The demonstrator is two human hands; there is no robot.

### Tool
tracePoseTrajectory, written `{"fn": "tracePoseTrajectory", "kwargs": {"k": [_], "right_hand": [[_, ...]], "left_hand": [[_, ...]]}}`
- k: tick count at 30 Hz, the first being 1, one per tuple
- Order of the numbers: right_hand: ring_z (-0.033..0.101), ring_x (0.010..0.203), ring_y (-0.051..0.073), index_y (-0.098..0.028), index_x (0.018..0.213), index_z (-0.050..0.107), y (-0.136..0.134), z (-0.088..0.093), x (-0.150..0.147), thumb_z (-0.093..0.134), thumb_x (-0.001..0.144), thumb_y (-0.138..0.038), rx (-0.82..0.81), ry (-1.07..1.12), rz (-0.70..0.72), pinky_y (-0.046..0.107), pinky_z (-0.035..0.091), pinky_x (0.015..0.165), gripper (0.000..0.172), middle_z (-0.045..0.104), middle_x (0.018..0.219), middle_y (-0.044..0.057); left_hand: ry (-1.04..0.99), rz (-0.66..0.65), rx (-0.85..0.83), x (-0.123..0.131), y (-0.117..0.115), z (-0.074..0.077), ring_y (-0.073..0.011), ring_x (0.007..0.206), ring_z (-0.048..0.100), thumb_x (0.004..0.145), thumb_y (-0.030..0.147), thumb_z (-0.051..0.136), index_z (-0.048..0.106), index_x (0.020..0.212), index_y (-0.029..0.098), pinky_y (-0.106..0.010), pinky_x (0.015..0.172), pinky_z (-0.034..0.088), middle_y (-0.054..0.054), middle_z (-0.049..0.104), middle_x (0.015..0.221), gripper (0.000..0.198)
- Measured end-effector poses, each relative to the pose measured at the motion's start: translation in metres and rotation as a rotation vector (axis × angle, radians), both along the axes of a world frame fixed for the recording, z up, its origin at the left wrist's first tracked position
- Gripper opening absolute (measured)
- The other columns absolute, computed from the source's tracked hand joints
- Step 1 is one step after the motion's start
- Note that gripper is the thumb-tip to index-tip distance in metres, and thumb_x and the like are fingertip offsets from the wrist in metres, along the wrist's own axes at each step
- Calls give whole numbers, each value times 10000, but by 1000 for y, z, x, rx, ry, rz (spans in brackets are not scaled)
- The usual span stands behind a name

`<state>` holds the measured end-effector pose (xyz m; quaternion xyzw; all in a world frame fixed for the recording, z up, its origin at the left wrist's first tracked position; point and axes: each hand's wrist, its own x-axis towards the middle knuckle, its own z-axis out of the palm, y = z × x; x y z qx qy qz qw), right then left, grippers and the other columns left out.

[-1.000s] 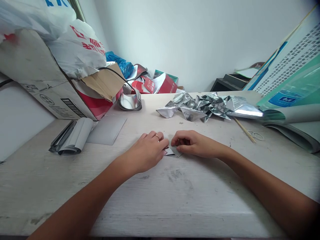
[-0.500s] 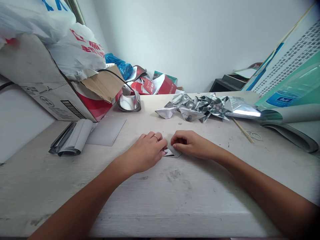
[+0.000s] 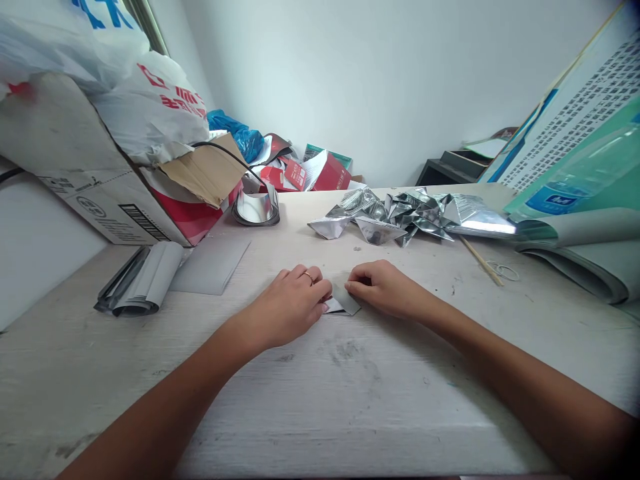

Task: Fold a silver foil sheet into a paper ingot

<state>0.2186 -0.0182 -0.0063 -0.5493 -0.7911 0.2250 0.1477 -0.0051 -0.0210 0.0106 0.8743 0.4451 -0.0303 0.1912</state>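
Paper (image 3: 346, 302) on tabletop (image 3: 340, 407): left hand (image 3: 296, 303) curled, holding it; right hand (image 3: 383, 287) nearly closed at its edge, grip unclear to me. Folding step, I judge; next calls for steady left hold.

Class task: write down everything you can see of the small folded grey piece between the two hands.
The folded grey piece looks like thin, stiff sheet, dull grey with a paler area on its left and a corner pointing towards the wearer. It lies on the pale tabletop. The left hand covers its left part; the right hand has fingertips at its right edge, their contact unclear.
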Motion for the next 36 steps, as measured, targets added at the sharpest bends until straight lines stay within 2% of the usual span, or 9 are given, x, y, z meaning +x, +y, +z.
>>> {"fn": "tracePoseTrajectory", "kwargs": {"k": [13, 22, 29, 33, 36], "right_hand": [[460, 658, 120, -149, 722, 661, 0, 9, -2, 517, 854, -294, -168, 170, 25, 280, 346, 599, 243, 585, 705, -4], [459, 651, 127, -139, 765, 692, -6, 15, -5, 519, 841, -285, -251, 296, 12, 281, 338, 595, 239, 595, 705, 10], [509, 708, 136, -148, 863, 684, -6, 17, -6, 543, 815, -262, -270, 366, -3, 269, 369, 629, 188, 646, 830, 28], [542, 730, 138, -161, 951, 630, -5, 8, -6, 573, 798, -251, -234, 384, 18, 263, 400, 639, 187, 641, 844, 18], [527, 714, 138, -172, 951, 604, -6, 1, -9, 594, 787, -251, -151, 287, 38, 263, 388, 630, 183, 614, 803, 6]], "left_hand": [[-22, 22, -34, 0, -1, 2, -31, 1156, 385, 877, 565, 178, 551, 1101, 338, -409, 1136, 353, 49, 465, 1323, 491], [-34, 29, -49, 1, 1, 2, -30, 1175, 389, 882, 544, 214, 559, 1131, 349, -341, 1127, 358, 45, 478, 1306, 468], [-65, 1, -17, -1, 3, -2, -11, 1112, 384, 881, 554, 203, 587, 1124, 315, -261, 1071, 346, 29, 507, 1253, 514], [-63, 4, -3, -1, 2, -2, -9, 1093, 381, 880, 549, 219, 588, 1116, 294, -250, 1049, 349, 24, 507, 1249, 507], [-68, 9, 1, 0, 2, -2, -7, 1077, 377, 880, 547, 222, 586, 1106, 285, -248, 1038, 348, 26, 511, 1243, 502]]}}
